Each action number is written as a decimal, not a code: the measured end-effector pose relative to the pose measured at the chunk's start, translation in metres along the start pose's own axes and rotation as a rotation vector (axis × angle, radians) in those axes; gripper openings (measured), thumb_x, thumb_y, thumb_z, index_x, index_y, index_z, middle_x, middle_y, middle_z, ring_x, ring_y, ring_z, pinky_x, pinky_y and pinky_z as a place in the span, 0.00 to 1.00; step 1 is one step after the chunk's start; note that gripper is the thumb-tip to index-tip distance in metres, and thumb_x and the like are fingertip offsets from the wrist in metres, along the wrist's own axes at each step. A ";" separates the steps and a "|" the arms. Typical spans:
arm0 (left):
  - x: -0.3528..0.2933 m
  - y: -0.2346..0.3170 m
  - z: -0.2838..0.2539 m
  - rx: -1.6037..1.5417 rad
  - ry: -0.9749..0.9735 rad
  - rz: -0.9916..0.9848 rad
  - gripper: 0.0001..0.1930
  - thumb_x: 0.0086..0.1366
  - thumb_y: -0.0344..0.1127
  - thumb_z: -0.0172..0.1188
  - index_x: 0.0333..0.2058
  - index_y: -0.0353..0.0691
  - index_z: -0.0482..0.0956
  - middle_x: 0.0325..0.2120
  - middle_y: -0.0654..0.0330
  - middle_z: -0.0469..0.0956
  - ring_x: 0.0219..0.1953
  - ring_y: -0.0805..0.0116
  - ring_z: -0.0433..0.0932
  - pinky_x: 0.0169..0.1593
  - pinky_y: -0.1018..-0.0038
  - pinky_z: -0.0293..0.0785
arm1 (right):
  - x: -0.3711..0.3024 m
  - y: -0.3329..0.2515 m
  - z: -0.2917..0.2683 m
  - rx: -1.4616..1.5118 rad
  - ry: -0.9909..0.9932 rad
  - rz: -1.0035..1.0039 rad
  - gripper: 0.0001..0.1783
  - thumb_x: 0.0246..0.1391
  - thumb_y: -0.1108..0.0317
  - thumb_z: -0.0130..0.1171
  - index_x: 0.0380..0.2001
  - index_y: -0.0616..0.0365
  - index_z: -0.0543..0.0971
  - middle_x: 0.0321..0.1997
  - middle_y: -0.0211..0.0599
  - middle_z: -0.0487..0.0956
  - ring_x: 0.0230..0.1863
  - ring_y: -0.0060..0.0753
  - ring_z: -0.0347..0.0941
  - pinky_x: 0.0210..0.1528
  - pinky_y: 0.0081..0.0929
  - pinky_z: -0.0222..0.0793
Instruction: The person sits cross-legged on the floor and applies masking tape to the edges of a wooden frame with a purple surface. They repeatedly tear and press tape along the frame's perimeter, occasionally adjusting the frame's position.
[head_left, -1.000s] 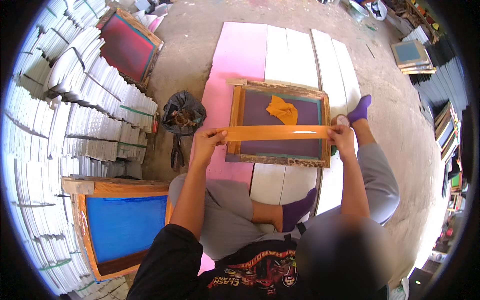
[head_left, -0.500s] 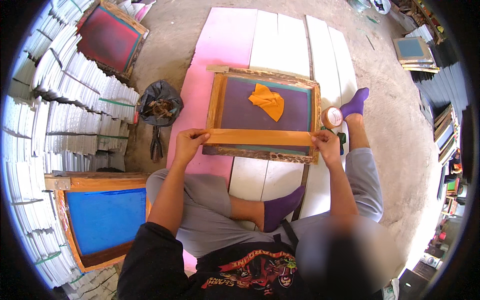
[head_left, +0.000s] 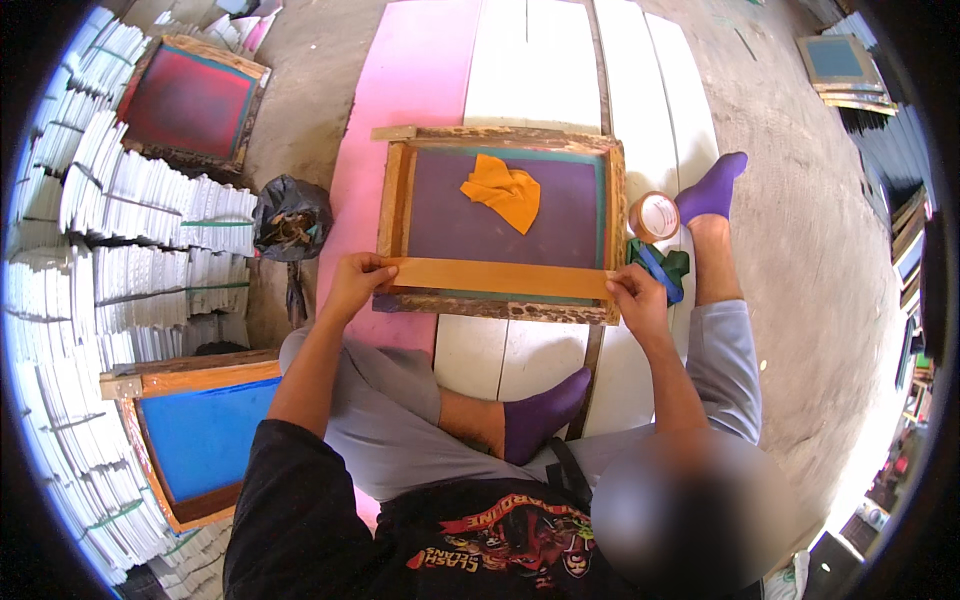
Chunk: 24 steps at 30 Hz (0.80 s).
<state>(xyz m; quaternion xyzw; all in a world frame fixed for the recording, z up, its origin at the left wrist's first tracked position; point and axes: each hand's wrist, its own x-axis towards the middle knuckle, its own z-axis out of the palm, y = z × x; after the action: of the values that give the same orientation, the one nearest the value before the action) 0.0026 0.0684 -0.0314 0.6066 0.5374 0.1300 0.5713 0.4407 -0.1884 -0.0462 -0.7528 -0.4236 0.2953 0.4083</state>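
Observation:
A strip of brown packing tape [head_left: 500,275] stretches taut across the near part of a wooden screen-printing frame [head_left: 613,180]. My left hand [head_left: 356,285] pinches the strip's left end between thumb and finger, at the frame's left bar. At the right bar, my right hand [head_left: 638,298] pinches the other end. Whether the tape touches the mesh I cannot tell. The purple mesh [head_left: 440,215] has a teal border, and a crumpled orange cloth [head_left: 505,195] lies on its far part. Just right of the frame sits a roll of brown tape [head_left: 655,217].
A green and blue bundle [head_left: 660,268] lies beside my right hand. The frame rests on pink and white boards [head_left: 410,70]. At left are stacked white sheets [head_left: 130,190], a black plastic bag [head_left: 292,217], a blue screen [head_left: 205,435] and a red screen [head_left: 190,105]. My socked foot [head_left: 712,188] is at right.
The view has shifted, so the frame and hands appear further left. My right hand sits slightly further in over the right bar, and more of the green and blue bundle shows. Both hands keep the tape.

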 end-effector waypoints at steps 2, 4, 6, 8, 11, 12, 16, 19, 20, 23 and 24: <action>-0.014 0.013 -0.002 0.032 0.052 -0.021 0.09 0.65 0.29 0.71 0.38 0.27 0.85 0.28 0.59 0.84 0.27 0.74 0.81 0.34 0.76 0.78 | 0.003 -0.002 0.003 0.024 -0.063 0.005 0.05 0.58 0.79 0.66 0.38 0.64 0.81 0.29 0.34 0.83 0.31 0.20 0.78 0.34 0.23 0.73; -0.011 0.001 -0.007 0.004 0.030 -0.033 0.09 0.65 0.29 0.71 0.38 0.27 0.86 0.28 0.59 0.84 0.28 0.74 0.81 0.34 0.77 0.78 | 0.004 -0.014 0.005 0.053 -0.110 0.059 0.07 0.56 0.77 0.67 0.39 0.65 0.85 0.35 0.42 0.88 0.37 0.29 0.85 0.40 0.30 0.79; 0.002 -0.002 -0.006 -0.041 -0.003 -0.040 0.09 0.64 0.28 0.71 0.38 0.27 0.86 0.27 0.58 0.85 0.28 0.74 0.81 0.35 0.77 0.78 | 0.000 -0.015 -0.002 0.003 -0.083 0.054 0.09 0.56 0.76 0.68 0.40 0.65 0.86 0.35 0.43 0.87 0.37 0.32 0.85 0.41 0.31 0.79; 0.005 -0.005 -0.007 -0.105 -0.002 -0.063 0.09 0.64 0.28 0.71 0.39 0.27 0.86 0.27 0.58 0.85 0.29 0.74 0.82 0.35 0.77 0.78 | 0.000 -0.014 -0.005 -0.062 -0.087 0.030 0.10 0.55 0.75 0.69 0.41 0.64 0.86 0.36 0.44 0.87 0.38 0.35 0.86 0.42 0.32 0.79; -0.001 -0.014 -0.012 -0.069 0.043 -0.021 0.09 0.64 0.28 0.71 0.38 0.27 0.86 0.28 0.58 0.85 0.30 0.74 0.82 0.36 0.77 0.79 | 0.009 -0.014 -0.004 -0.139 -0.143 -0.034 0.10 0.54 0.73 0.70 0.40 0.64 0.86 0.37 0.45 0.87 0.38 0.40 0.86 0.43 0.33 0.79; -0.002 -0.014 -0.013 -0.079 0.027 -0.009 0.09 0.64 0.28 0.71 0.39 0.27 0.86 0.28 0.58 0.85 0.30 0.74 0.82 0.36 0.77 0.79 | 0.011 -0.025 -0.007 -0.148 -0.155 -0.045 0.10 0.54 0.73 0.70 0.40 0.64 0.86 0.37 0.45 0.87 0.38 0.42 0.86 0.44 0.33 0.79; -0.010 -0.012 -0.013 -0.103 0.025 0.024 0.13 0.63 0.25 0.71 0.45 0.27 0.84 0.29 0.58 0.85 0.30 0.74 0.83 0.35 0.76 0.80 | 0.017 -0.036 -0.009 -0.252 -0.240 -0.021 0.07 0.56 0.77 0.69 0.38 0.66 0.86 0.33 0.41 0.87 0.35 0.25 0.83 0.39 0.24 0.78; -0.009 0.001 -0.012 -0.053 0.006 0.093 0.15 0.64 0.23 0.70 0.49 0.28 0.80 0.29 0.58 0.85 0.30 0.74 0.83 0.35 0.77 0.80 | 0.015 -0.026 -0.012 -0.215 -0.219 -0.040 0.09 0.54 0.75 0.68 0.40 0.64 0.86 0.37 0.44 0.87 0.38 0.37 0.85 0.43 0.30 0.78; -0.009 0.005 -0.011 -0.034 -0.008 0.121 0.16 0.64 0.23 0.70 0.49 0.29 0.79 0.28 0.58 0.84 0.30 0.74 0.83 0.35 0.77 0.80 | 0.016 -0.029 -0.013 -0.205 -0.225 0.007 0.10 0.54 0.74 0.68 0.41 0.63 0.87 0.39 0.46 0.87 0.40 0.43 0.86 0.45 0.34 0.78; -0.013 0.013 -0.011 0.023 0.018 0.108 0.12 0.64 0.27 0.71 0.45 0.33 0.82 0.29 0.58 0.85 0.32 0.71 0.84 0.37 0.74 0.81 | 0.018 -0.027 -0.010 -0.194 -0.206 -0.027 0.07 0.55 0.79 0.66 0.39 0.66 0.85 0.33 0.40 0.85 0.34 0.29 0.82 0.39 0.27 0.76; -0.014 0.009 -0.012 0.035 0.016 0.147 0.12 0.63 0.27 0.71 0.44 0.33 0.82 0.29 0.58 0.85 0.32 0.72 0.83 0.37 0.74 0.80 | 0.019 -0.023 -0.008 -0.191 -0.198 -0.060 0.06 0.56 0.80 0.65 0.38 0.67 0.84 0.30 0.36 0.84 0.31 0.23 0.80 0.36 0.24 0.75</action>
<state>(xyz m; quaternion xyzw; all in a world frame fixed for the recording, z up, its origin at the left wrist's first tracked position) -0.0074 0.0656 -0.0134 0.6532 0.4983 0.1671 0.5451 0.4472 -0.1672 -0.0245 -0.7424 -0.5102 0.3141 0.2997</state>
